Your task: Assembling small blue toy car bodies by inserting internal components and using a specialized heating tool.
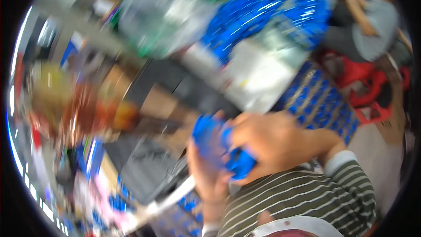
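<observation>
Both hands meet in front of my striped shirt, smeared by motion. My left hand (206, 175) is closed around a glossy blue piece (205, 135) whose upper part shows beside its fingers. Over it, my right hand (274, 138) curls with its fingers pressed onto the blue. More blue (241, 163) shows below the right fingers; whether it is the same piece or a second one I cannot tell. Its exact kind is too blurred to make out.
Beyond my hands lie a white bag or sheet (258, 72), a heap of shiny blue pieces (272, 6) and a clear plastic bag (164, 22). Rows of blue pieces (322, 101) lie to the right, near a red crate (366, 85). Another person (377, 26) sits at the far right.
</observation>
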The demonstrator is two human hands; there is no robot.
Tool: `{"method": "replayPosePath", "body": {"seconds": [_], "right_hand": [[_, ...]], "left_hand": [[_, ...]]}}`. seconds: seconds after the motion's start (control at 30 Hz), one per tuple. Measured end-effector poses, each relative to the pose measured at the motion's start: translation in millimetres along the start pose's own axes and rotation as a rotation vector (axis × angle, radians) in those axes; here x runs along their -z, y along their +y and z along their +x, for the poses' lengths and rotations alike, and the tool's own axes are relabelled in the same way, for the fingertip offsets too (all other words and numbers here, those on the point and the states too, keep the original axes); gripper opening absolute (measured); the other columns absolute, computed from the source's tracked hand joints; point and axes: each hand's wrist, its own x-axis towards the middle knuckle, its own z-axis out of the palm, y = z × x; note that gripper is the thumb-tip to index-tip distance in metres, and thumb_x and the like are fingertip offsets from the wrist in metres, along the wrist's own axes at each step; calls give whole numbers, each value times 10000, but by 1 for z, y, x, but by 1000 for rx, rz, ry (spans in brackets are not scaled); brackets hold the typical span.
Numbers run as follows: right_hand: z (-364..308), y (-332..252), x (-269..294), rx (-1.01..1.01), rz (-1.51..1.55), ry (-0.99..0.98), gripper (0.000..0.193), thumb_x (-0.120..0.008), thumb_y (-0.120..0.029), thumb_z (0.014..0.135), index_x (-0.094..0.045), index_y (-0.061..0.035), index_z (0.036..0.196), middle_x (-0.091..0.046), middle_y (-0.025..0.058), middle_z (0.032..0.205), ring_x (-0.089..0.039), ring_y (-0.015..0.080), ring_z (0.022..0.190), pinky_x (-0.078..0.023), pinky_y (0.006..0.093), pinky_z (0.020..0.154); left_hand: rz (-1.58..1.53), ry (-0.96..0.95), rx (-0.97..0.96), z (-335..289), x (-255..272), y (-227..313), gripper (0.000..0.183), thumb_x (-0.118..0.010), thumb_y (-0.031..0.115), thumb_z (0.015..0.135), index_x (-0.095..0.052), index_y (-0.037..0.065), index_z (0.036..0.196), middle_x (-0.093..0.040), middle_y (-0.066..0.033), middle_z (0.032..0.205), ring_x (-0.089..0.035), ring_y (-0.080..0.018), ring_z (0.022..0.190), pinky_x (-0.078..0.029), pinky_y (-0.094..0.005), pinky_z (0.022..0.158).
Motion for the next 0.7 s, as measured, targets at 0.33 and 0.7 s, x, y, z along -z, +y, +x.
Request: {"method": "replayPosePath", "body": {"seconds": [0.33, 0.7], "right_hand": [[-96, 10, 0, -174, 124, 215, 599, -869, -283, 564, -505, -63, 987, -596, 173, 972, -630, 310, 793, -526, 319, 637], [-50, -8, -20, -133, 55, 256, 640, -897, -267, 501, -500, -28, 941, -564, 111, 798, -601, 249, 655, -489, 315, 584]], "left_hand": [[17, 100, 242, -5, -9, -38, 531, -347, 449, 970, -378, 69, 1340, -441, -166, 1322, -491, -259, 1142, -415, -402, 955], [-113, 232, 228, -10, 11, -21, 467, -335, 394, 992, -469, 6, 1215, -571, -133, 1184, -590, -210, 1032, -474, -329, 889]]}}
